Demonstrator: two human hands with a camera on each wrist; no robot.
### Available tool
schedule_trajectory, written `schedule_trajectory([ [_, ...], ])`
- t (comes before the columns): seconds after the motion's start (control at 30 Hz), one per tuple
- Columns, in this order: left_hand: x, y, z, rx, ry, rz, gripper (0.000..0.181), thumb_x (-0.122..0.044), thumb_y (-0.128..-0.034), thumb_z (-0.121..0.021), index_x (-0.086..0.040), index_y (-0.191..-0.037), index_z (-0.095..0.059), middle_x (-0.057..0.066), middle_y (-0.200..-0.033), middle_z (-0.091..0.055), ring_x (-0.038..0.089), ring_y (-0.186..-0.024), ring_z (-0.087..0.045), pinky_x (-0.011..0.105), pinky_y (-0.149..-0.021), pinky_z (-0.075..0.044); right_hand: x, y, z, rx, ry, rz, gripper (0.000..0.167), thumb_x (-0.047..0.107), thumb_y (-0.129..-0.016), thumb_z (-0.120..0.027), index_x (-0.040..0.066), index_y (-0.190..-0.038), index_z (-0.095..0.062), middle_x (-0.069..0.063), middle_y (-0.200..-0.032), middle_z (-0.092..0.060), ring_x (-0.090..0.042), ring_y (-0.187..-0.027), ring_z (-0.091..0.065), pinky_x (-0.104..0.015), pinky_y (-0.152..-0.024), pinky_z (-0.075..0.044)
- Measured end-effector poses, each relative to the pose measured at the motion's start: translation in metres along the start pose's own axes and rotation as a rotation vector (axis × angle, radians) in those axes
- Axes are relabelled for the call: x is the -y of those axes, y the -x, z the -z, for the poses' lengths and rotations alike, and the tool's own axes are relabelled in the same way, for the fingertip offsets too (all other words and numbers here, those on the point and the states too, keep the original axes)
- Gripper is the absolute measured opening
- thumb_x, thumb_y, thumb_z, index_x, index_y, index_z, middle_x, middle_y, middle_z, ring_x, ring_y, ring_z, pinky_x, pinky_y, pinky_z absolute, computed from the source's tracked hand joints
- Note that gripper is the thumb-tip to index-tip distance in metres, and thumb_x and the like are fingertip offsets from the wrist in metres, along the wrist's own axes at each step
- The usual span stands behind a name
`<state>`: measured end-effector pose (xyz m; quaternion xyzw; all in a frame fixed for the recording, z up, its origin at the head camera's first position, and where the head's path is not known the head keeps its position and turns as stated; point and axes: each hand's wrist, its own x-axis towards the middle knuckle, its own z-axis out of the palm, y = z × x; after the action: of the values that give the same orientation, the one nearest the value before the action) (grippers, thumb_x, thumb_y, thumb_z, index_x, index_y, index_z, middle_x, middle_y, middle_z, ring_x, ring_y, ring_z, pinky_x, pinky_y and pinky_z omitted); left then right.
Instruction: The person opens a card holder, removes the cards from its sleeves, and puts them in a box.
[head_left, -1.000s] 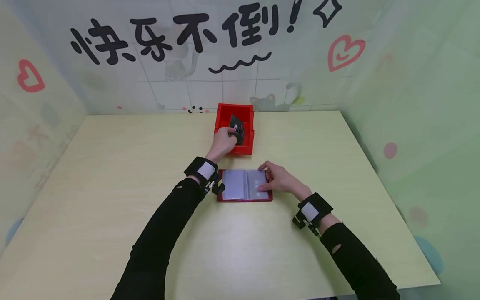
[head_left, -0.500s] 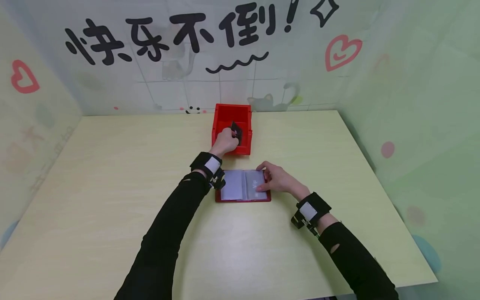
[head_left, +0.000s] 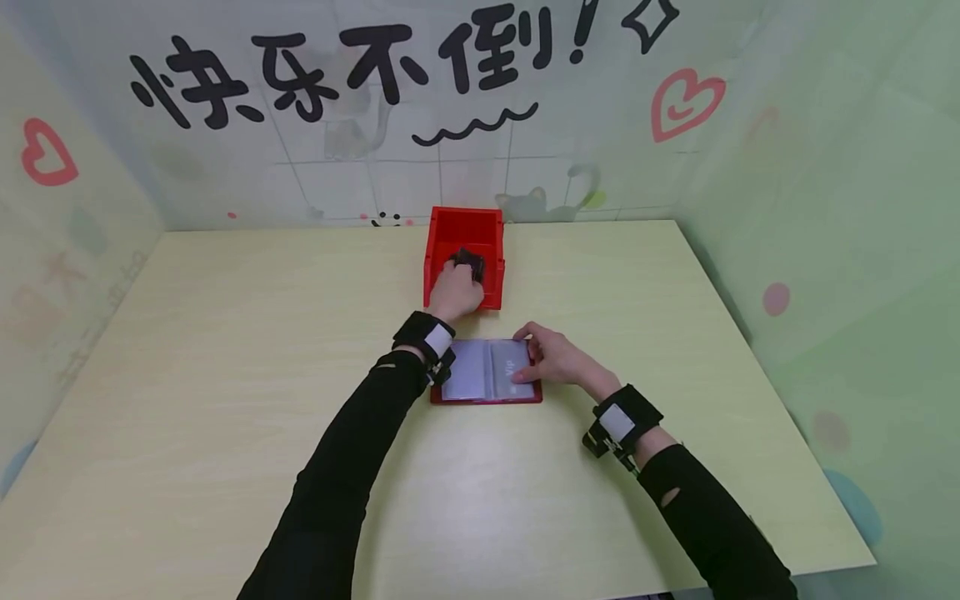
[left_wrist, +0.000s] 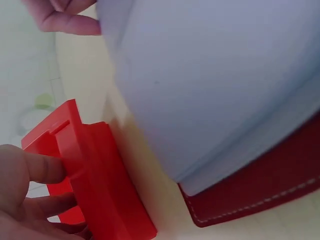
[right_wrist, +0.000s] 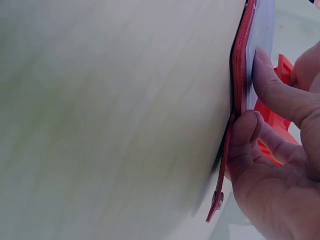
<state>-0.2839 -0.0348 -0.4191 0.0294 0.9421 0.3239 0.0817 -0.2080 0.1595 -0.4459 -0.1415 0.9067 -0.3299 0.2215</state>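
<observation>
A red plastic bin (head_left: pixel 465 221) stands at the back of the table. Over its near end my left hand (head_left: pixel 456 293) grips black cards (head_left: pixel 471 260), tilted inside the bin; how many cards is hidden. In the left wrist view the fingers (left_wrist: pixel 47 169) reach past the bin's wall, and the cards cannot be seen. In front of the bin, a dark red card holder (head_left: pixel 468 373) lies spread with clear sleeves, one showing "Vip". My right hand (head_left: pixel 557 354) pinches its right side, thumb (right_wrist: pixel 267 75) on the sleeves and fingers at the cover's edge.
A pale wooden table (head_left: pixel 270 333) carries the bin and the holder. Printed cloth walls rise behind it and at both sides. In the right wrist view a strap with a metal snap (right_wrist: pixel 218 200) sticks out from the holder.
My left hand has shifted slightly right and towards me, and the black cards have tipped lower in the bin. The right hand keeps its hold on the card holder.
</observation>
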Motion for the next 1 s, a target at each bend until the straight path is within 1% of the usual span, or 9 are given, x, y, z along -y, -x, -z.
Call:
schedule_trajectory([
  [0.17, -0.002, 0.004, -0.007, -0.021, -0.178, -0.033, 0.042, -0.024, -0.1033, -0.044, 0.006, -0.125, -0.063, 0.029, -0.151, -0.038, 0.046, -0.125, -0.053, 0.054, -0.111, -0.044, 0.001, 0.001, 0.000, -0.002, -0.007, -0.008, 0.061, 0.018, -0.085, -0.081, 0.006, -0.135, -0.049, -0.010, -0.094, -0.050, -0.022, -0.092, -0.051, -0.028, -0.074, -0.040],
  [0.3, -0.004, 0.009, -0.010, 0.009, -0.276, -0.028, 0.049, -0.032, -0.1060, -0.037, 0.000, -0.131, -0.064, 0.027, -0.160, -0.028, 0.048, -0.134, -0.046, 0.056, -0.118, -0.035, 0.002, 0.001, 0.000, 0.000, -0.013, -0.011, 0.060, 0.017, -0.085, -0.081, 0.006, -0.136, -0.049, -0.010, -0.094, -0.050, -0.022, -0.092, -0.050, -0.028, -0.074, -0.040],
  [0.37, -0.004, 0.010, -0.011, 0.031, -0.315, -0.018, 0.052, -0.035, -0.1068, -0.032, -0.002, -0.133, -0.063, 0.026, -0.160, -0.029, 0.047, -0.137, -0.043, 0.056, -0.120, -0.031, 0.002, 0.001, 0.000, -0.001, -0.012, -0.008, 0.060, 0.018, -0.085, -0.081, 0.006, -0.136, -0.049, -0.010, -0.093, -0.050, -0.022, -0.091, -0.050, -0.028, -0.074, -0.040],
  [0.43, -0.005, 0.011, -0.013, 0.051, -0.344, -0.004, 0.055, -0.036, -0.1069, -0.028, -0.003, -0.136, -0.061, 0.024, -0.158, -0.034, 0.046, -0.138, -0.042, 0.056, -0.122, -0.027, 0.001, 0.001, 0.000, -0.001, -0.009, -0.004, 0.061, 0.018, -0.085, -0.081, 0.005, -0.135, -0.049, -0.010, -0.093, -0.050, -0.022, -0.091, -0.050, -0.028, -0.074, -0.040],
  [0.6, -0.005, 0.013, -0.013, 0.070, -0.371, 0.016, 0.056, -0.037, -0.1057, -0.027, -0.004, -0.136, -0.061, 0.022, -0.145, -0.051, 0.044, -0.133, -0.045, 0.056, -0.122, -0.025, 0.001, 0.001, 0.000, -0.001, -0.004, 0.001, 0.061, 0.019, -0.085, -0.081, 0.005, -0.135, -0.049, -0.010, -0.093, -0.050, -0.022, -0.090, -0.050, -0.028, -0.073, -0.041],
  [0.67, -0.004, 0.013, -0.013, 0.066, -0.378, 0.013, 0.056, -0.038, -0.1053, -0.028, -0.004, -0.134, -0.062, 0.021, -0.142, -0.053, 0.043, -0.131, -0.046, 0.056, -0.122, -0.026, 0.001, 0.000, 0.000, -0.003, -0.004, 0.002, 0.061, 0.019, -0.085, -0.081, 0.004, -0.135, -0.049, -0.010, -0.093, -0.050, -0.022, -0.090, -0.050, -0.028, -0.073, -0.040],
  [0.77, -0.002, 0.013, -0.014, 0.061, -0.382, 0.002, 0.056, -0.038, -0.1051, -0.028, -0.004, -0.135, -0.061, 0.021, -0.144, -0.052, 0.042, -0.134, -0.045, 0.056, -0.123, -0.024, 0.001, 0.000, 0.000, -0.003, 0.001, 0.005, 0.061, 0.019, -0.085, -0.081, 0.004, -0.135, -0.049, -0.010, -0.093, -0.051, -0.022, -0.090, -0.050, -0.027, -0.073, -0.041],
  [0.87, 0.001, 0.013, -0.016, 0.043, -0.377, -0.030, 0.057, -0.036, -0.1050, -0.028, -0.002, -0.138, -0.059, 0.021, -0.149, -0.049, 0.041, -0.140, -0.042, 0.054, -0.125, -0.020, 0.000, 0.000, -0.001, -0.005, -0.006, 0.002, 0.061, 0.018, -0.085, -0.081, 0.005, -0.135, -0.049, -0.010, -0.094, -0.050, -0.022, -0.091, -0.050, -0.027, -0.074, -0.041],
  [1.0, 0.004, 0.017, -0.015, -0.021, -0.339, -0.120, 0.054, -0.032, -0.1039, -0.035, 0.001, -0.143, -0.051, 0.020, -0.153, -0.046, 0.038, -0.143, -0.040, 0.051, -0.127, -0.018, -0.002, 0.000, -0.002, -0.014, -0.016, 0.002, 0.060, 0.018, -0.085, -0.081, 0.006, -0.134, -0.049, -0.010, -0.094, -0.051, -0.022, -0.091, -0.050, -0.027, -0.074, -0.041],
])
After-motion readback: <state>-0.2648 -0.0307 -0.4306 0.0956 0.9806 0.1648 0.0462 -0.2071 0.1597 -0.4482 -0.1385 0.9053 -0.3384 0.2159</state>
